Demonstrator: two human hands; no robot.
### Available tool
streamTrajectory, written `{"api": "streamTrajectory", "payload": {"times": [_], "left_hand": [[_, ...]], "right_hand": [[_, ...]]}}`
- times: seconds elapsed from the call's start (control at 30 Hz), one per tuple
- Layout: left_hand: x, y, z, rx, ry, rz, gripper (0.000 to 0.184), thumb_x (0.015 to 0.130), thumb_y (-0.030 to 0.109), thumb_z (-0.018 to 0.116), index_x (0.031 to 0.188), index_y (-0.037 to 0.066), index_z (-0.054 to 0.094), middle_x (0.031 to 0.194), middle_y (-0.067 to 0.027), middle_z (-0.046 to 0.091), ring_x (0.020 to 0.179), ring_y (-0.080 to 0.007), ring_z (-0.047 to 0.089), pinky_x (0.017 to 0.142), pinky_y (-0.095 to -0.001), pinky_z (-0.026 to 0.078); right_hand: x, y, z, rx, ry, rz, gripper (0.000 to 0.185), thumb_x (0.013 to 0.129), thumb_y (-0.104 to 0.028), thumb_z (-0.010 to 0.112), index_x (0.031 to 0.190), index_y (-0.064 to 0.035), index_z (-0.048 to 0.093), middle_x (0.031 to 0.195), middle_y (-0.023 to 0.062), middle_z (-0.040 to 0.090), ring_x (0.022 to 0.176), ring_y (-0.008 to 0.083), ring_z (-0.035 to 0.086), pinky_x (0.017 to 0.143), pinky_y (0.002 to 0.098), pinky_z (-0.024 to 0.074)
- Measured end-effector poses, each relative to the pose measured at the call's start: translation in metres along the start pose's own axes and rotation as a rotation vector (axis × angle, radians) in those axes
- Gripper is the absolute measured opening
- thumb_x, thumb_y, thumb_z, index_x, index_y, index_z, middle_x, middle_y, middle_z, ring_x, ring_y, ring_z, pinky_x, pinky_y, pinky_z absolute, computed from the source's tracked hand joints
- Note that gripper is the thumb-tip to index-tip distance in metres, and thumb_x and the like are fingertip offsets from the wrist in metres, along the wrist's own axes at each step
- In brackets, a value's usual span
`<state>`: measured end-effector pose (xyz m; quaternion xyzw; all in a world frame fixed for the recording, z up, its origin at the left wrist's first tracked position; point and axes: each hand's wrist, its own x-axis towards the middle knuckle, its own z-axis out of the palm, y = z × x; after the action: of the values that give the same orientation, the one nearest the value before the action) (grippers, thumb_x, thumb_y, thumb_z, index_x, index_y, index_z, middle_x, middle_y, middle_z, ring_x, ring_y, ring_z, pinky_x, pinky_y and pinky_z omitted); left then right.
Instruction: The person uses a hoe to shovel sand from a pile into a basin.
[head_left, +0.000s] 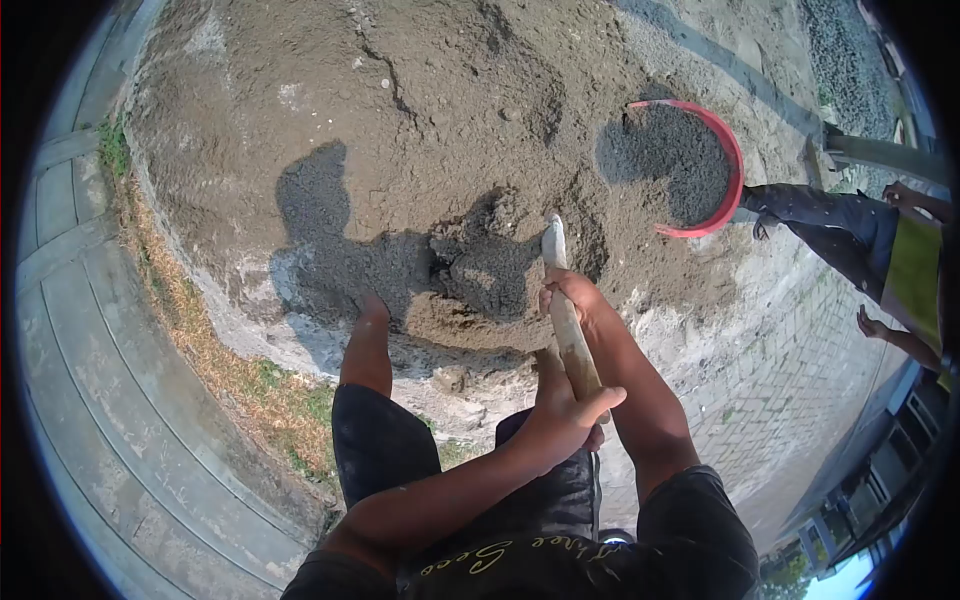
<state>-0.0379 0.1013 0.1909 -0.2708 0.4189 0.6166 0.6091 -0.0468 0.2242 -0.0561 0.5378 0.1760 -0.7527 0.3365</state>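
Note:
A long pale wooden tool handle (572,345) slants forward from my body over a heap of damp brown sand (430,110). My left hand (565,420) is wrapped round its near end. Farther along, my right hand (570,288) grips it below the whitish far tip. I cannot make out the tool's head. Just left of the tip is a dug hollow of darker, clumped sand (490,265). My bare foot and shin (370,345) stand at the heap's near edge.
A red curved rim (735,165) encloses grey sand at the right. Beside it stands another person (850,225) in blue trousers. Concrete slabs (110,400) and dry grass (230,385) run along the left; paving (770,390) lies right, and a gravel pile (850,65) is upper right.

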Motion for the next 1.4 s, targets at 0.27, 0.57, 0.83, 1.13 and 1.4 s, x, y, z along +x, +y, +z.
{"api": "streamTrajectory", "payload": {"times": [0.27, 0.57, 0.83, 1.13, 1.4], "left_hand": [[-0.097, 0.043, 0.069, 0.209, -0.562, 0.140, 0.029, 0.088, 0.020, 0.066, 0.099, -0.003, 0.052, 0.077, -0.0067, 0.056, 0.069, -0.0127, 0.059, 0.064, -0.0275, 0.050], [0.091, -0.035, -0.005, 1.450, 0.007, 0.381, 0.063, 0.074, 0.021, 0.076, 0.126, 0.005, 0.044, 0.118, -0.0202, 0.052, 0.101, -0.0424, 0.060, 0.085, -0.0466, 0.050], [0.137, -0.013, 0.102, 1.195, 0.088, 0.677, 0.037, 0.077, 0.021, 0.076, 0.103, 0.005, 0.056, 0.093, -0.0155, 0.062, 0.086, -0.0351, 0.065, 0.074, -0.0447, 0.050], [-0.031, -0.085, -0.019, 0.817, 0.379, 0.558, 0.019, 0.079, 0.013, 0.072, 0.088, 0.001, 0.059, 0.072, -0.0054, 0.058, 0.059, -0.0135, 0.055, 0.056, -0.0318, 0.046], [0.082, -0.120, -0.163, 0.439, 0.459, -0.470, 0.031, 0.084, 0.020, 0.060, 0.063, 0.015, 0.039, 0.049, 0.0015, 0.038, 0.041, -0.0135, 0.042, 0.038, -0.0273, 0.029]], "right_hand": [[-0.247, -0.063, 0.034, -0.019, 0.342, -0.542, 0.009, 0.086, -0.005, 0.054, 0.086, -0.0013, 0.046, 0.071, 0.0090, 0.049, 0.053, 0.0182, 0.052, 0.045, 0.0332, 0.0480], [-0.223, -0.088, -0.036, -0.147, 0.581, -1.055, 0.038, 0.083, 0.005, 0.056, 0.112, -0.0033, 0.032, 0.079, 0.0116, 0.053, 0.055, 0.0194, 0.059, 0.046, 0.0321, 0.0492], [-0.325, -0.140, -0.009, -0.227, 0.576, -1.591, 0.043, 0.080, 0.005, 0.055, 0.117, -0.0046, 0.035, 0.086, 0.0082, 0.055, 0.060, 0.0156, 0.058, 0.053, 0.0292, 0.0493], [-0.224, 0.003, 0.020, -0.900, 0.270, -0.939, 0.064, 0.087, -0.040, 0.069, 0.127, 0.0017, 0.041, 0.099, 0.0218, 0.060, 0.092, 0.0335, 0.064, 0.083, 0.0418, 0.0499], [-0.282, 0.167, -0.235, -1.399, 0.629, -0.304, 0.069, 0.083, -0.052, 0.065, 0.127, -0.0005, 0.052, 0.114, 0.0270, 0.064, 0.110, 0.0409, 0.061, 0.092, 0.0466, 0.0480]]}}
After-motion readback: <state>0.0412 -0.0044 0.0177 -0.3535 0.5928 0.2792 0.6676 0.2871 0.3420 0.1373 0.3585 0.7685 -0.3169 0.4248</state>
